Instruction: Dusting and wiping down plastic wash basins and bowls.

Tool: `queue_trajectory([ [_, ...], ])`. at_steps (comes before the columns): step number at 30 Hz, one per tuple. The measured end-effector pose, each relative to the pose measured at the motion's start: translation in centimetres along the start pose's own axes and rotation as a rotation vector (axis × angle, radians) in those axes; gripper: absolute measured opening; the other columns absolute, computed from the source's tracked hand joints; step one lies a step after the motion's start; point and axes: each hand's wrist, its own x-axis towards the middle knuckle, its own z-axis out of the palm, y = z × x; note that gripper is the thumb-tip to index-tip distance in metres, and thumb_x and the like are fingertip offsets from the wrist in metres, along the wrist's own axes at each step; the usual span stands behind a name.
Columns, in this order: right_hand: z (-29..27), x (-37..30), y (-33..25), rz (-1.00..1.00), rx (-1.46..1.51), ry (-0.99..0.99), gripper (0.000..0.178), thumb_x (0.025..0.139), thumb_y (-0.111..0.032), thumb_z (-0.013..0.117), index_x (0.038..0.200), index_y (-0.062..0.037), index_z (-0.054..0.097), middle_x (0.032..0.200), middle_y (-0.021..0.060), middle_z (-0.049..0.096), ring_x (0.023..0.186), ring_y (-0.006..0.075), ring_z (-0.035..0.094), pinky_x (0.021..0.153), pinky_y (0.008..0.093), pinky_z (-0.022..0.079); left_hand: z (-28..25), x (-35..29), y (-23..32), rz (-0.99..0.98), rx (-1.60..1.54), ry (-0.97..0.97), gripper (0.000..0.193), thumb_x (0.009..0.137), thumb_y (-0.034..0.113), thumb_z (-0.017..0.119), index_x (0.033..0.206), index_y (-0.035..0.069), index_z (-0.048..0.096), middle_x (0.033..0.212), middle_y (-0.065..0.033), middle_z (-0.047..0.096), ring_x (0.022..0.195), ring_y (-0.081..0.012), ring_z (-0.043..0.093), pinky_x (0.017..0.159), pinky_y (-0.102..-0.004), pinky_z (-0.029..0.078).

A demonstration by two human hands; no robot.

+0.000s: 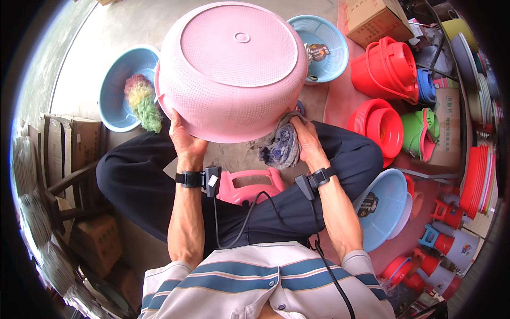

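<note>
A large pink plastic basin (pixel 228 114) with a dimpled wall is held up, its round base facing upward. My left hand (pixel 187 139) grips it at the lower left, thumb against the wall and the other fingers mostly hidden behind. In my right hand (pixel 305 137) is a crumpled grey-blue rag (pixel 282 146), which hangs against the basin's lower right side. Whether the right fingers also grip the basin's rim is hidden. Both wrists wear black straps with small boxes and cables. Under the basin, a pink plastic stool (pixel 249 185) shows between my legs.
A blue basin (pixel 114 95) with a multicoloured fluffy duster (pixel 142 103) stands at left; another blue basin (pixel 334 40) lies beyond. On the right are red buckets (pixel 380 69), red basins (pixel 366 125), a green bucket (pixel 414 130) and stacked blue basins (pixel 390 212). Cardboard boxes (pixel 74 143) stand left.
</note>
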Motion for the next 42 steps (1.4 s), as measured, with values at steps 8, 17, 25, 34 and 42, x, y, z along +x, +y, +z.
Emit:
queue_trajectory([
  [8, 1.9, -0.9, -0.2, 0.17, -0.015, 0.029, 0.022, 0.091, -0.014, 0.056, 0.104, 0.001, 0.064, 0.09, 0.0081, 0.068, 0.08, 0.0195, 0.069, 0.075, 0.0336, 0.058, 1.9, -1.0, -0.1, 0.087, 0.087, -0.039, 0.053, 0.1, 0.046, 0.051, 0.139, 0.011, 0.05, 0.138, -0.0068, 0.056, 0.126, -0.0297, 0.051, 0.11, -0.0534, 0.035],
  [17, 3.5, -2.9, 1.4, 0.135, -0.077, -0.122, 0.018, 0.091, -0.016, 0.06, 0.102, -0.0022, 0.064, 0.085, 0.0016, 0.064, 0.075, 0.0118, 0.062, 0.069, 0.0278, 0.052, 2.4, -1.4, 0.5, 0.128, 0.097, 0.016, 0.053, 0.102, 0.041, 0.05, 0.141, 0.006, 0.045, 0.137, -0.0079, 0.055, 0.125, -0.0273, 0.05, 0.11, -0.047, 0.035],
  [25, 0.3, -2.8, -0.2, 0.168, 0.024, -0.027, 0.023, 0.088, -0.022, 0.057, 0.095, -0.0019, 0.065, 0.086, 0.0055, 0.068, 0.078, 0.018, 0.066, 0.076, 0.0331, 0.054, 1.1, -0.1, 0.9, 0.179, 0.063, 0.059, 0.052, 0.102, 0.041, 0.049, 0.14, 0.005, 0.046, 0.136, -0.0083, 0.055, 0.122, -0.0282, 0.052, 0.109, -0.0476, 0.038],
  [34, 1.7, -2.7, 0.2, 0.078, -0.084, -0.084, 0.027, 0.089, -0.026, 0.067, 0.104, -0.0035, 0.064, 0.097, 0.0021, 0.066, 0.085, 0.0121, 0.063, 0.079, 0.0292, 0.053, 1.4, -0.3, 0.3, 0.109, -0.026, 0.072, 0.046, 0.102, 0.04, 0.048, 0.135, 0.008, 0.055, 0.136, -0.007, 0.058, 0.125, -0.0271, 0.053, 0.11, -0.0461, 0.038],
  [42, 3.2, -3.0, 0.0, 0.072, -0.149, -0.132, 0.034, 0.091, -0.028, 0.07, 0.111, -0.002, 0.061, 0.096, 0.0027, 0.065, 0.085, 0.0113, 0.064, 0.074, 0.0286, 0.055, 1.5, -0.7, 0.0, 0.116, -0.012, 0.036, 0.051, 0.102, 0.041, 0.05, 0.138, 0.006, 0.048, 0.135, -0.0079, 0.056, 0.123, -0.0276, 0.053, 0.107, -0.0487, 0.04],
])
